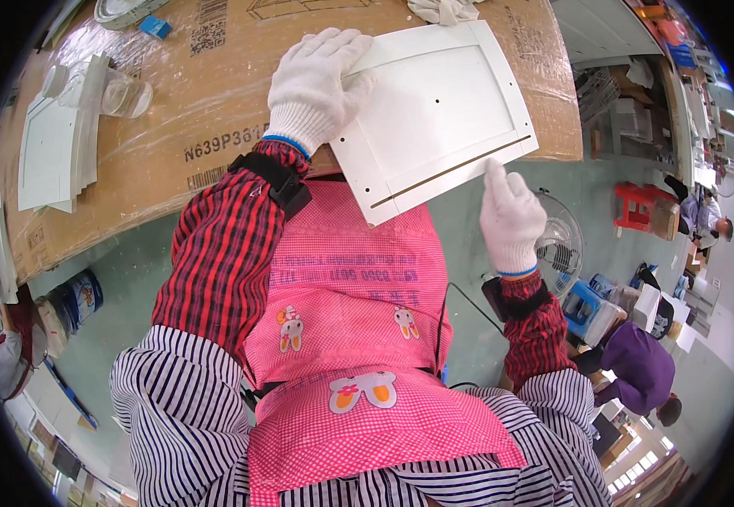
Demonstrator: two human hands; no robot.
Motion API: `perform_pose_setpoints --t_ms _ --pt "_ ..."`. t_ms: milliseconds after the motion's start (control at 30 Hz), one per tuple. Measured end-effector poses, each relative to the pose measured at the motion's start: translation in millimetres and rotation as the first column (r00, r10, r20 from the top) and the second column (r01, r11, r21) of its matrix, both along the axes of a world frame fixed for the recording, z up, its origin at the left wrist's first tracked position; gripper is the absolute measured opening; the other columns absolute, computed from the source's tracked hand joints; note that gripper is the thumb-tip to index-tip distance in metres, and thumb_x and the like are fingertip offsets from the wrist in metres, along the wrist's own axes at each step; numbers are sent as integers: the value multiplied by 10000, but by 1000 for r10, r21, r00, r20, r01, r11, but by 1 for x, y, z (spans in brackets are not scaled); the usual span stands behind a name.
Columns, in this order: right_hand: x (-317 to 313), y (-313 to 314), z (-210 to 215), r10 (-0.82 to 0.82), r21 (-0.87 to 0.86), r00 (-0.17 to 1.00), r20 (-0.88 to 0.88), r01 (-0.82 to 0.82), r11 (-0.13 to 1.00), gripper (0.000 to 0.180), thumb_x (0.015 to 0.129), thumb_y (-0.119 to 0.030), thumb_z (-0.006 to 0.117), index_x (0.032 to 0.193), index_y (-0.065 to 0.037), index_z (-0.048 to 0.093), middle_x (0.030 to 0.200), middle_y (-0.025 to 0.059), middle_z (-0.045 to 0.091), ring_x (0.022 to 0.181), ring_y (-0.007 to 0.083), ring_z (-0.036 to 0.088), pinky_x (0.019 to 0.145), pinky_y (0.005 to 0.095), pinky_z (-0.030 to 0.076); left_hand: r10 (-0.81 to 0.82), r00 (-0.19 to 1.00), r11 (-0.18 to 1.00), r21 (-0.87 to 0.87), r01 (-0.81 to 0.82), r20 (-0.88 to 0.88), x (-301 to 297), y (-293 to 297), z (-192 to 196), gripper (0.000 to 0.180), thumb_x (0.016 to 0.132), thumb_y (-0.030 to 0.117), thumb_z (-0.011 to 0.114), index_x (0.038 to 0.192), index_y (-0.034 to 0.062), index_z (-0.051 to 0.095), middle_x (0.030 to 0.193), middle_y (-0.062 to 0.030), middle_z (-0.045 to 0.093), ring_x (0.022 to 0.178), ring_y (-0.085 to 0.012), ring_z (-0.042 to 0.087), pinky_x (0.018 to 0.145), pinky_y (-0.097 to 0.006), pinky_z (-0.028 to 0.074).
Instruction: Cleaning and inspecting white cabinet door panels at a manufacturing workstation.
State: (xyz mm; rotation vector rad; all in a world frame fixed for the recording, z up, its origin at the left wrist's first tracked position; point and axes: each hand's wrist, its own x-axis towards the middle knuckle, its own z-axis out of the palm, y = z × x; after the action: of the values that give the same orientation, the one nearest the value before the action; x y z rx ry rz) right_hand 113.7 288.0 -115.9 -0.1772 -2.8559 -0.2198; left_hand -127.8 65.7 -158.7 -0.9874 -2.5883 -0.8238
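A white framed panel (439, 110) with small dark holes and a long narrow groove lies on the cardboard-topped table (173, 101), its near corner jutting past the edge. My left hand (316, 84), in a white knit glove, grips the panel's left side, thumb over its face and fingers stretched along the edge. At the near right edge, close to the groove, is my gloved right hand (512, 215). Its index finger points up to the panel and the other fingers are curled in. Anything inside those curled fingers is hidden.
On the table's left stand stacked white panels (54, 156) and a clear plastic jar (126, 95). A small blue block (155, 27) and a crumpled white cloth (443, 10) lie at the back. To the right are a floor fan (560, 245), a red stool (635, 207) and a person in purple (637, 367).
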Motion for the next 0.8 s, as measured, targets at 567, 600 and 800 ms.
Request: perform_pose_setpoints --t_ms 567,600,800 --pt "-10 -34 6 251 -365 968 7 -232 902 293 922 -128 704 1212 -160 725 894 72 700 721 244 699 623 383 555 16 999 999 -36 -15 28 2 -3 5 475 945 312 710 1393 157 681 1483 -63 647 1426 -274 545 1230 -423 381" --pt "-12 -40 17 268 -458 955 123 -185 870 284 920 -118 710 1202 -149 737 942 75 734 761 245 720 652 374 571 19 999 999 -37 -18 26 0 -5 5 475 945 312 710 1393 157 681 1483 -63 647 1426 -274 545 1230 -423 381" --pt "-24 94 5 -175 -344 967 -187 102 933 189 983 -134 710 1148 -67 774 867 161 714 780 347 708 695 439 559 5 1000 1000 -24 -4 25 2 3 7 475 945 301 714 1396 153 682 1484 -71 647 1428 -285 544 1231 -427 381"
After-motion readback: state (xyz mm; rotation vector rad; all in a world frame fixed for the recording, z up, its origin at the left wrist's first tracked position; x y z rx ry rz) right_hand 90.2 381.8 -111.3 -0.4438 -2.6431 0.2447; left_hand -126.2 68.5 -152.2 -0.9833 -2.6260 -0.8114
